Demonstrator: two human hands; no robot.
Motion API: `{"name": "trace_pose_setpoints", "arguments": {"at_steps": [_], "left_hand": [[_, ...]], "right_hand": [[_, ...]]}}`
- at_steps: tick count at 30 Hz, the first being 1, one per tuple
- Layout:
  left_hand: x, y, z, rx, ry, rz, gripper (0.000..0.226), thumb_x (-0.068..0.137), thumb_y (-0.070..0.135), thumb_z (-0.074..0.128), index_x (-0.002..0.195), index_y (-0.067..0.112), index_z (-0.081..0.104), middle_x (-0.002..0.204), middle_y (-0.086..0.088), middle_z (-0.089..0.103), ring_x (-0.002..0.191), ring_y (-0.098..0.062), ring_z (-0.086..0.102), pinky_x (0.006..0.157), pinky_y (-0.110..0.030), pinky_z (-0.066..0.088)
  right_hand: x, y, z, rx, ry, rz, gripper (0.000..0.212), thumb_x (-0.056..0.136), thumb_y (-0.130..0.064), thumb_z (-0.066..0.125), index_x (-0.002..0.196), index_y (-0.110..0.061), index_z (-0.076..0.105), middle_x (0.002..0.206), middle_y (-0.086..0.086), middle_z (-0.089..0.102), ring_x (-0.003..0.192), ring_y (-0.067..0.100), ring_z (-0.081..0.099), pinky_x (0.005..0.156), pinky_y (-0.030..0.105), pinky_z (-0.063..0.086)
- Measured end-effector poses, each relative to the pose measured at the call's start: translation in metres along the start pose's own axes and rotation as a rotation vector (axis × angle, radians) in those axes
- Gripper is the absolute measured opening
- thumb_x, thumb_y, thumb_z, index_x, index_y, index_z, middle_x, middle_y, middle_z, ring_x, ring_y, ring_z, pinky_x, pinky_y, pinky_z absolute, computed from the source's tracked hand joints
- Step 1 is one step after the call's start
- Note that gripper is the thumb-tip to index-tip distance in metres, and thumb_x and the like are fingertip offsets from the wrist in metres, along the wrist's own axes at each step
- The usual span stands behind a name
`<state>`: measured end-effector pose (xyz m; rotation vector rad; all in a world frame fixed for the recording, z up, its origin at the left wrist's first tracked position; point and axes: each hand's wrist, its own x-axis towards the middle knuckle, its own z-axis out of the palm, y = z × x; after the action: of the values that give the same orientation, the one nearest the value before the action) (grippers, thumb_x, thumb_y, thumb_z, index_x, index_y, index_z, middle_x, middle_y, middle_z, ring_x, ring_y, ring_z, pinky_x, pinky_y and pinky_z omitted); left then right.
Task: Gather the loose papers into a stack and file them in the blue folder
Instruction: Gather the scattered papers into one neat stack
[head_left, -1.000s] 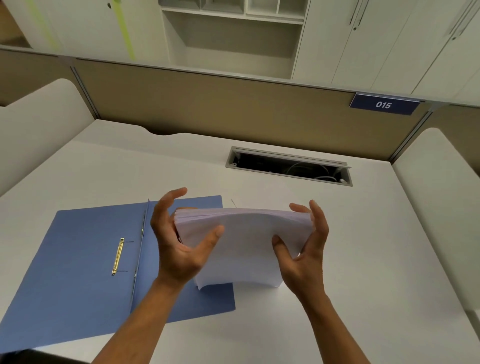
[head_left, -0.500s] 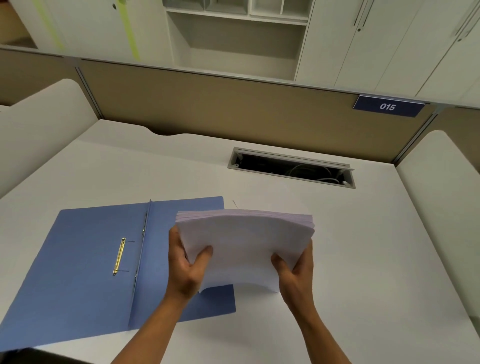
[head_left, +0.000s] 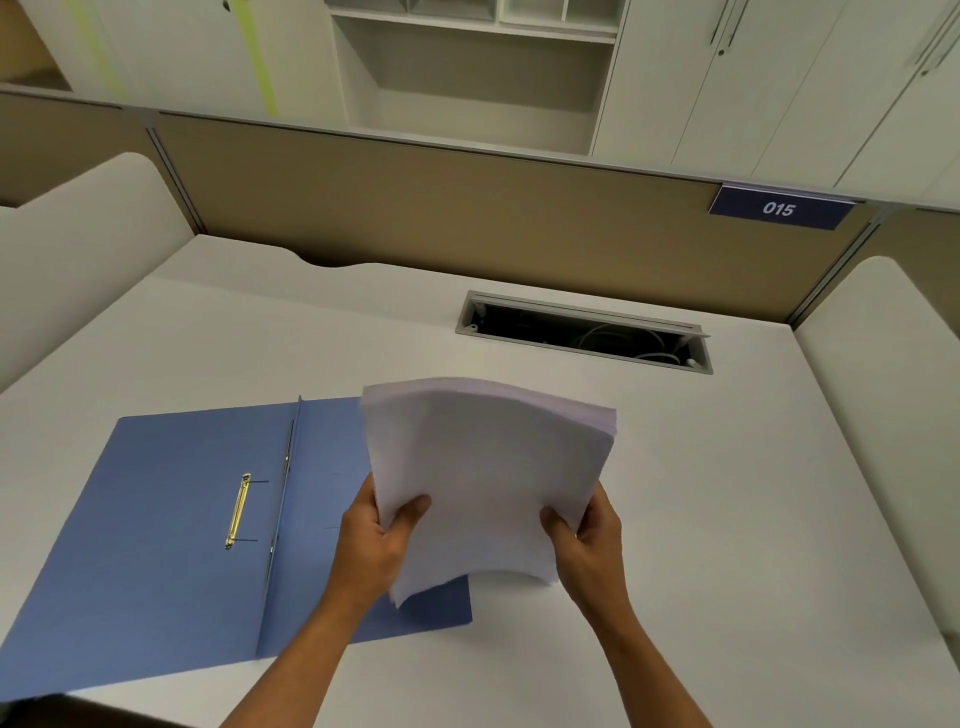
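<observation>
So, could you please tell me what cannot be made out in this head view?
- Fingers of the left hand and right hand: behind the paper stack.
- Folder: right flap partly covered by the stack, near-left corner cut off by the frame edge.
- Printing on the sheets: none discernible.
- Cable tray: too dark inside.

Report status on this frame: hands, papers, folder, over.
Left hand and right hand both grip the paper stack, held upright. Blue folder lies open on the desk, brass fastener bare. Nothing in the way.
</observation>
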<state>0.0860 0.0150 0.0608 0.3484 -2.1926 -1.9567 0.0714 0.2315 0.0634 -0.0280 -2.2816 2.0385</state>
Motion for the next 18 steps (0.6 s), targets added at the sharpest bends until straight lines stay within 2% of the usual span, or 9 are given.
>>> {"name": "trace_pose_setpoints", "arguments": {"at_steps": [3,6,9,11,13,14,18], "left_hand": [[0.005,0.001,0.0,-0.052,-0.007,0.001,0.033,0.085,0.01,0.066,0.108,0.03,0.056,0.099,0.007,0.071,0.093,-0.004,0.067,0.077,-0.02,0.056],[0.01,-0.003,-0.002,-0.053,-0.004,-0.029,0.032,0.087,0.008,0.065,0.107,0.03,0.056,0.105,0.007,0.068,0.094,-0.002,0.067,0.079,-0.019,0.055],[0.016,-0.019,-0.008,-0.021,0.002,-0.129,0.03,0.088,0.009,0.065,0.104,0.032,0.055,0.104,0.009,0.066,0.088,0.002,0.067,0.078,-0.02,0.054],[0.019,-0.032,-0.014,-0.026,0.035,-0.227,0.03,0.088,0.009,0.065,0.112,0.024,0.056,0.106,0.006,0.065,0.091,-0.004,0.065,0.085,-0.028,0.053],[0.023,-0.045,-0.022,-0.03,0.088,-0.333,0.037,0.088,0.008,0.065,0.122,0.014,0.053,0.11,-0.001,0.064,0.094,-0.016,0.062,0.086,-0.035,0.05],[0.024,-0.052,-0.027,-0.022,0.114,-0.375,0.038,0.088,0.006,0.064,0.124,0.011,0.052,0.111,-0.004,0.063,0.094,-0.02,0.06,0.084,-0.034,0.048],[0.028,-0.072,-0.039,0.005,0.186,-0.525,0.036,0.087,0.008,0.067,0.12,0.007,0.053,0.11,-0.01,0.062,0.09,-0.025,0.059,0.071,-0.032,0.048]], "right_hand": [[0.008,-0.005,-0.003,-0.028,-0.05,0.004,0.037,0.079,-0.011,0.058,0.106,-0.036,0.055,0.1,-0.011,0.066,0.092,0.011,0.065,0.073,0.025,0.058],[0.016,-0.005,-0.002,-0.083,-0.124,0.059,0.039,0.082,-0.003,0.058,0.109,-0.032,0.052,0.105,-0.01,0.064,0.092,0.01,0.065,0.071,0.027,0.057],[0.023,0.012,-0.001,-0.172,-0.148,0.128,0.042,0.089,-0.01,0.059,0.124,-0.03,0.046,0.109,-0.009,0.061,0.095,0.01,0.063,0.075,0.025,0.054],[0.024,0.031,-0.005,-0.276,-0.066,0.119,0.04,0.09,-0.015,0.061,0.123,-0.033,0.048,0.103,-0.003,0.062,0.095,0.011,0.061,0.077,0.026,0.05],[0.022,0.056,-0.015,-0.519,0.022,0.084,0.039,0.09,-0.02,0.062,0.127,-0.027,0.051,0.113,0.0,0.062,0.108,0.016,0.057,0.088,0.032,0.048],[0.02,0.068,-0.02,-0.661,0.038,0.064,0.042,0.09,-0.023,0.062,0.131,-0.022,0.051,0.123,0.002,0.06,0.117,0.02,0.053,0.097,0.035,0.045],[0.018,0.101,-0.036,-1.022,-0.085,0.04,0.069,0.09,-0.051,0.051,0.145,-0.013,0.037,0.151,0.008,0.04,0.142,0.024,0.031,0.116,0.04,0.024]]}}
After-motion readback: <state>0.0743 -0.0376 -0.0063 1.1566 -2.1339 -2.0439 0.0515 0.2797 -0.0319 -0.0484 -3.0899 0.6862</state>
